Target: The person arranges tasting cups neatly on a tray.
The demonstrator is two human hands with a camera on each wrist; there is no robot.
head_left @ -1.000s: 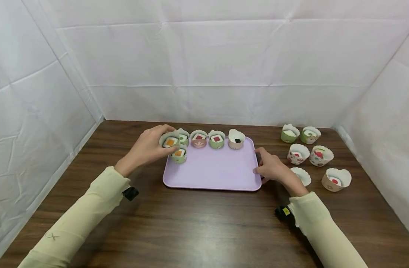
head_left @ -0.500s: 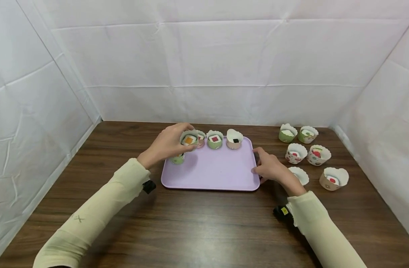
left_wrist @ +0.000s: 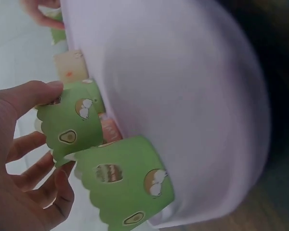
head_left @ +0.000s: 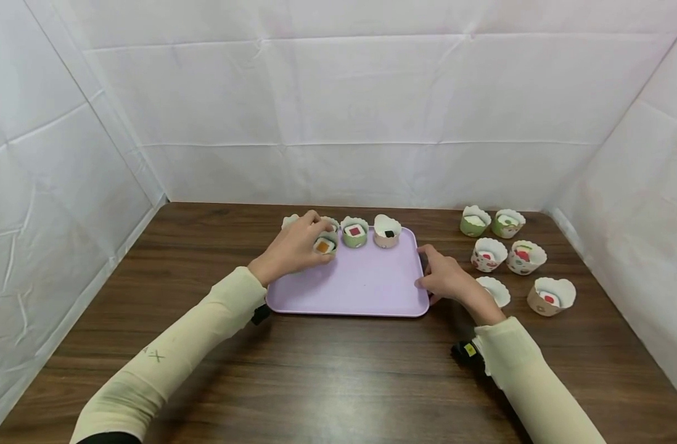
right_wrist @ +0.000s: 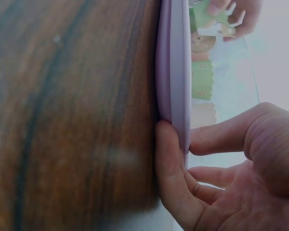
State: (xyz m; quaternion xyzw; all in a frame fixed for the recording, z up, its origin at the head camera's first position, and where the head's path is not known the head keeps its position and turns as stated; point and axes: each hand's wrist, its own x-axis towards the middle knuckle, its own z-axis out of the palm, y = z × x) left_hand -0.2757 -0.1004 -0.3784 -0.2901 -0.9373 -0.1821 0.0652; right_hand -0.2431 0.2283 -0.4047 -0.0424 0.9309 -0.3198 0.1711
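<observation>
My left hand [head_left: 299, 246] grips a green paper baking cup [left_wrist: 72, 120] by its side, low over the left part of the lilac tray [head_left: 372, 283]. Inside that cup sits a white piece with an orange square [head_left: 324, 246]. Another green baking cup [left_wrist: 130, 178] stands on the tray close beside it, hidden by the hand in the head view. Along the tray's back edge are a green cup with a red-centred piece [head_left: 354, 232] and a cream cup with a black patch [head_left: 386, 232]; two more are partly covered. My right hand [head_left: 448, 279] pinches the tray's right rim between thumb and fingers.
Right of the tray, several filled baking cups stand on the brown wooden table [head_left: 338, 376], among them a green one [head_left: 475, 222], a patterned one [head_left: 489, 255] and a tan one [head_left: 551, 297]. White cloth [head_left: 361, 111] encloses the back and sides.
The left hand has carried its green cup rightward from the tray's back left corner, then lowered it slightly toward the front. The right hand stays on the tray's rim.
</observation>
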